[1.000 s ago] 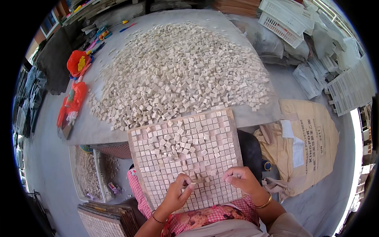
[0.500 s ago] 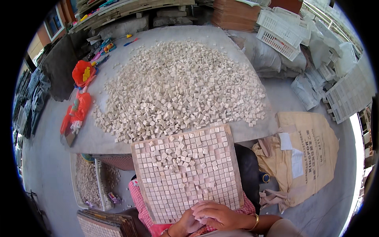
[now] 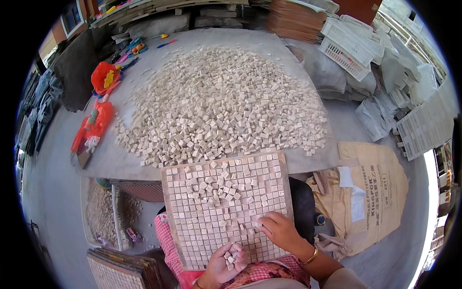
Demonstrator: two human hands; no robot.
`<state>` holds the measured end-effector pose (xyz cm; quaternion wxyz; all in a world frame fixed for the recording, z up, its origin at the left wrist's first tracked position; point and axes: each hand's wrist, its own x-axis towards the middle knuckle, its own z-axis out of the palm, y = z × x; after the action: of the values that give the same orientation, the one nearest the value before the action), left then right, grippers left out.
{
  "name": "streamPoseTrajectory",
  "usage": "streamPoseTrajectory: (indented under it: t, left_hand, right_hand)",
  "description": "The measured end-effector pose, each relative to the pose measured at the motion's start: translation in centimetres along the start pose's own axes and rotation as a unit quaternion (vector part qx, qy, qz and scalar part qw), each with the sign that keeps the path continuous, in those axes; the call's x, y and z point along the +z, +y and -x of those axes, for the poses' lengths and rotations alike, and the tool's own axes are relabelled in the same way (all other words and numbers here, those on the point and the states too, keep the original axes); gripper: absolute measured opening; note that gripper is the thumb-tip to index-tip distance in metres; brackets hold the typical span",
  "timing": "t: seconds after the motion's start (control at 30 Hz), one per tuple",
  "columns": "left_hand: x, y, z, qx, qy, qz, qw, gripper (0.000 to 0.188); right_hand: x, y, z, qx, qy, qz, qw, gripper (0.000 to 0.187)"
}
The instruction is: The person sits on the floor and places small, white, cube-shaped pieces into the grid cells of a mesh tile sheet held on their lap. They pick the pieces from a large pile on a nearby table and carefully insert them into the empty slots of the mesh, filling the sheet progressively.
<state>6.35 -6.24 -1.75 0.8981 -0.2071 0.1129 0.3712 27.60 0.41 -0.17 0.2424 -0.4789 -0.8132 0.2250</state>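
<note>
A square gridded board [image 3: 287, 197] lies tilted across my lap, most of its cells filled with small pale stone tiles. Loose tiles [image 3: 214, 187] are heaped over its upper middle. My left hand [image 3: 224, 264] is cupped, palm up, around several tiles [image 3: 231, 259] above the board's lower edge. Over the right half of the grid, my right hand [image 3: 281, 234] has thumb and forefinger pinched together on what looks like one tile, close to a few unset tiles. The fingertips partly hide it.
A broad pile of tiles [image 3: 226, 106] covers much of the grey table [image 3: 120, 168] beyond the board. Red plastic bags [image 3: 99, 120] lie at its left edge. A tile crate [image 3: 115, 216] and stacked boards [image 3: 120, 269] stand lower left; a beige sack [image 3: 380, 192] lies right.
My hands, together at the board's lower edge before, have separated. The right moved up and right onto the grid; the left turned open-palmed, showing the tiles in it.
</note>
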Motion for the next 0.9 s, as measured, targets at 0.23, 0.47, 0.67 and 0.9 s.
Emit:
streamPoseTrajectory:
  t: [0.23,0.47,0.67,0.9]
  left_hand:
    - [-1.4,0.7,0.3,-0.012,-0.025,-0.008,1.0,0.024]
    - [-0.2,2.3,1.0,0.05,-0.044,-0.061,0.996,0.024]
    - [2.9,4.2,1.2,0.141,0.013,-0.275,0.951,0.027]
    - [2.1,2.8,1.0,0.129,0.076,-0.288,0.946,0.025]
  right_hand:
    - [-0.3,-0.1,-1.5,0.001,0.014,0.004,1.0,0.026]
    - [-2.2,-0.2,-2.3,0.078,-0.002,-0.056,0.995,0.021]
    - [-1.8,-0.9,-4.3,0.007,-0.01,-0.044,0.999,0.016]
    - [0.1,-1.0,-3.4,-0.037,-0.02,0.031,0.999,0.016]
